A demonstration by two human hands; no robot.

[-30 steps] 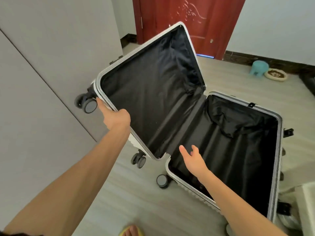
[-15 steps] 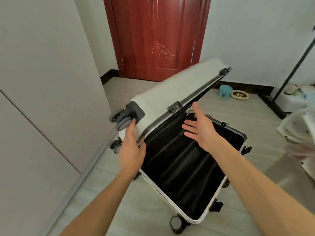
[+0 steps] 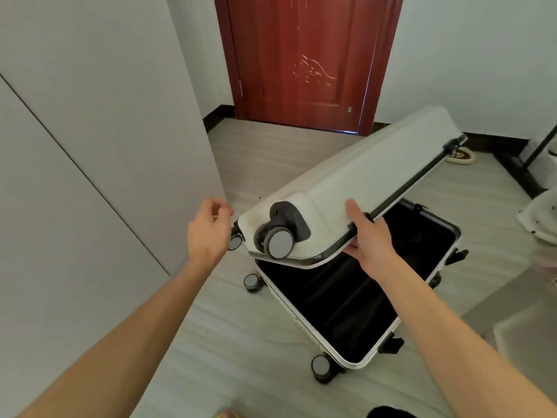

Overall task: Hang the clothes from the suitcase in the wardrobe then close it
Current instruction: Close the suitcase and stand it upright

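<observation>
Smooth matt plastic suitcase [image 3: 355, 188] shell

Suitcase [image 3: 355, 188] right of wardrobe [image 3: 90, 146]

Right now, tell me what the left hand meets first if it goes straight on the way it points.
Probably the wheel-end corner of the lid, just right of the left hand; the edge of the wardrobe is close too, and depth is unclear.
</observation>
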